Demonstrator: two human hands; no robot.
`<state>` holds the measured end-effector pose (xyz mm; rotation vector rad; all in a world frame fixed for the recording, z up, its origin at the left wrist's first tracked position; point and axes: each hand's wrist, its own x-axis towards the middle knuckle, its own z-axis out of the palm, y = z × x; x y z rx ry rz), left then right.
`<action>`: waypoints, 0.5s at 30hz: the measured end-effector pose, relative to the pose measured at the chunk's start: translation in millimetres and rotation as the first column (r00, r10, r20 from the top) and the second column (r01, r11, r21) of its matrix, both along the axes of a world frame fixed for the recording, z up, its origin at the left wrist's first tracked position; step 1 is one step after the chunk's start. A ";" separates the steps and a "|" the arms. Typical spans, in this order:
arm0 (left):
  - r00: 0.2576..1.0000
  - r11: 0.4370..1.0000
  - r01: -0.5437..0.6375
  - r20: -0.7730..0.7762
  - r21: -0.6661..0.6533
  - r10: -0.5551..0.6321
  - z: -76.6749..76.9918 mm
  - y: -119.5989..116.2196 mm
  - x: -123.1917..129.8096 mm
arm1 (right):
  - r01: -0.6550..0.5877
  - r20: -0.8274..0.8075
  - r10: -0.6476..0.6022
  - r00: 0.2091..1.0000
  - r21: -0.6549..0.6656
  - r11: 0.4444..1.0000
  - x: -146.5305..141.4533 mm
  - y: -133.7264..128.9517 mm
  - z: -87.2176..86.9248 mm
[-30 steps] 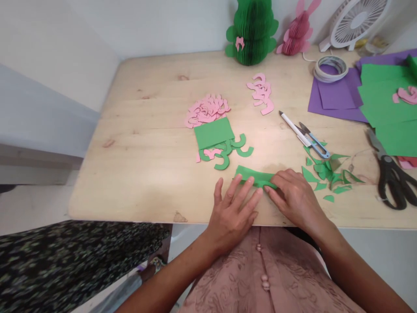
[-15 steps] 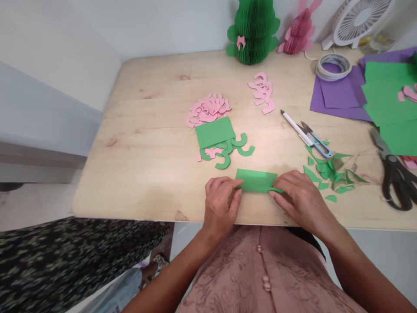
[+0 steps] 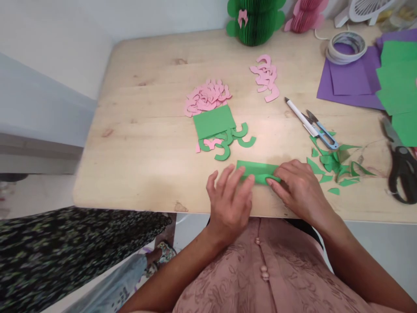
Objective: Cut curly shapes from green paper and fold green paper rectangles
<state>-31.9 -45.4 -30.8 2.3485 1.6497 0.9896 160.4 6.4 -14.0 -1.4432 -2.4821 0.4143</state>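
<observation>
A folded strip of green paper lies near the front edge of the wooden table. My left hand rests flat with spread fingers on the strip's left end. My right hand presses down on its right end with the fingertips. Behind the strip sit a green paper rectangle, several green curved cut-outs and a pile of pink curved cut-outs.
A second pink pile, a white pen, small snips, green scraps, black scissors, tape rolls, purple sheets and green sheets lie to the right. A green honeycomb figure stands at the back. A person in patterned cloth is at the left.
My left hand opened from pinching the strip's left end to lying flat on it. The strip looks narrower, folded over. The view tilted down a little.
</observation>
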 end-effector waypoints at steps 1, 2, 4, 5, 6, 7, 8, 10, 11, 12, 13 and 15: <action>0.999 0.999 0.045 -0.024 0.007 -0.045 -0.5 -1.8 0.7 | -0.007 0.001 0.007 1.000 -0.002 1.000 0.0 0.8 0.5; 0.997 0.997 0.076 -0.027 -0.010 -0.076 -1.1 -2.5 0.4 | -0.012 -0.004 0.012 1.000 -0.006 1.000 0.3 1.5 0.9; 0.997 0.993 0.074 0.033 -0.091 -0.071 -2.4 -1.1 -2.7 | -0.020 -0.031 0.020 0.999 -0.018 1.000 1.4 2.1 1.5; 0.995 0.989 0.053 0.087 -0.136 -0.041 -3.1 0.8 -5.3 | -0.024 -0.046 0.022 0.999 -0.023 0.999 2.1 2.1 1.8; 0.989 0.985 0.032 0.146 -0.171 -0.007 -3.8 3.0 -7.9 | -0.025 -0.060 0.024 0.998 -0.027 0.999 2.9 2.0 2.1; 0.979 0.980 0.017 0.203 -0.199 0.024 -4.3 5.2 -10.2 | -0.027 -0.069 0.024 0.997 -0.031 0.999 3.6 1.7 2.3; 0.967 0.976 0.009 0.250 -0.217 0.047 -4.8 7.0 -11.9 | -0.028 -0.074 0.025 0.997 -0.034 0.999 4.3 1.3 2.4; 0.951 0.971 0.003 0.301 -0.240 0.072 -5.6 9.0 -12.6 | -0.022 -0.078 0.019 0.997 -0.035 0.999 5.3 0.3 2.4; 0.947 0.969 -0.004 0.309 -0.246 0.083 -6.0 9.2 -11.6 | -0.014 -0.080 0.011 0.997 -0.035 0.999 5.6 -0.3 2.2; 0.945 0.968 -0.018 0.311 -0.249 0.098 -6.4 9.0 -10.0 | -0.005 -0.083 0.002 0.997 -0.033 0.999 5.8 -0.9 1.8; 0.944 0.967 -0.039 0.310 -0.251 0.118 -6.8 8.6 -7.9 | 0.005 -0.087 -0.008 0.996 -0.032 0.999 5.9 -1.4 1.3; 0.941 0.962 -0.085 0.297 -0.258 0.162 -7.5 8.2 -3.3 | 0.026 -0.089 -0.029 0.996 -0.029 0.999 6.0 -2.3 0.1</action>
